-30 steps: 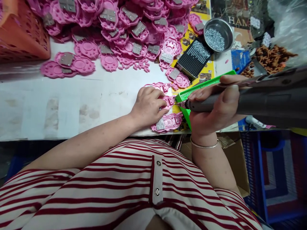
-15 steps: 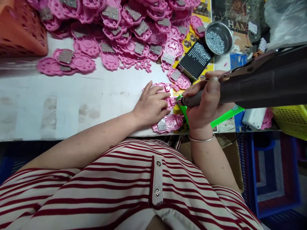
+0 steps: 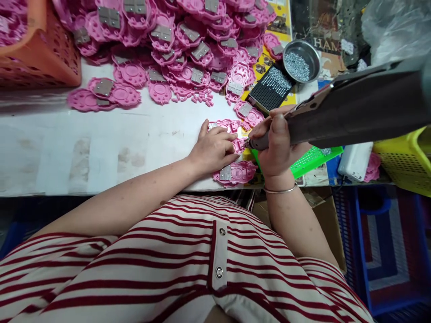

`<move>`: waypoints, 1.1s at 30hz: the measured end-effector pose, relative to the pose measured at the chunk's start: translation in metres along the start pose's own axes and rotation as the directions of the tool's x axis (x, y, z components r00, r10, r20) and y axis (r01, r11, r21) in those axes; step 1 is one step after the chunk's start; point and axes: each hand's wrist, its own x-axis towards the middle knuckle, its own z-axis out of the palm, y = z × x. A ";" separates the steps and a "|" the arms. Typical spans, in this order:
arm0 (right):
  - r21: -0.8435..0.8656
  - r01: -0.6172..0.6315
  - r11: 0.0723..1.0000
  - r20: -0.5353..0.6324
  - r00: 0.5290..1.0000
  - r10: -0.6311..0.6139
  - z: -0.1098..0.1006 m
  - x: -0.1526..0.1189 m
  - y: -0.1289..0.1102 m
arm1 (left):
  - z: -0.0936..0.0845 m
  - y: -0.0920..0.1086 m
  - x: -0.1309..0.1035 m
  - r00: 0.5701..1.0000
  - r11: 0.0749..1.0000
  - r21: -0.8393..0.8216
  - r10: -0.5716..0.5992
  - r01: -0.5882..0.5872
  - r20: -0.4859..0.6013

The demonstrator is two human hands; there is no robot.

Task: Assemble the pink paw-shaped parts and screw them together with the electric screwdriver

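My left hand (image 3: 213, 150) lies over a pink plastic part (image 3: 239, 145), fingers curled onto it and pressing it to the white table. My right hand (image 3: 278, 146) is wrapped round a long dark power screwdriver (image 3: 346, 116), whose tip meets the right end of that part. Just above my left fingers lies another pink part (image 3: 224, 125), partly covered. Below them is a pink part with a metal plate (image 3: 235, 173). A green perforated tray (image 3: 311, 161) with small screws sits beneath and right of my right hand.
Pink parts with metal plates (image 3: 161, 33) are heaped at the back. An orange basket (image 3: 59, 54) stands back left. A metal bowl of screws (image 3: 301, 60), a black perforated tray (image 3: 271, 87) and a yellow basket (image 3: 404, 154) are on the right.
The view has shifted a little, bringing more of the orange basket in. My right hand and the screwdriver have moved slightly left, showing more of the green tray. Both hands keep their holds.
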 end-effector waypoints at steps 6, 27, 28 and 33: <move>0.110 0.350 0.930 -0.260 0.913 -0.313 -0.028 0.008 -0.036 | 0.005 -0.004 -0.004 0.999 1.000 -0.009 0.012 -0.012 -0.034; -0.045 0.281 0.959 -0.337 0.899 -0.279 -0.050 0.012 0.003 | 0.004 -0.003 -0.007 0.999 1.000 -0.019 0.002 -0.003 -0.047; -0.043 0.289 0.956 -0.336 0.898 -0.286 -0.050 0.011 0.001 | 0.004 -0.003 -0.007 0.999 1.000 -0.018 0.004 -0.004 -0.046; 0.051 0.287 0.957 -0.347 0.903 -0.253 -0.039 0.009 -0.029 | 0.004 -0.004 -0.007 0.999 1.000 -0.023 0.008 -0.009 -0.048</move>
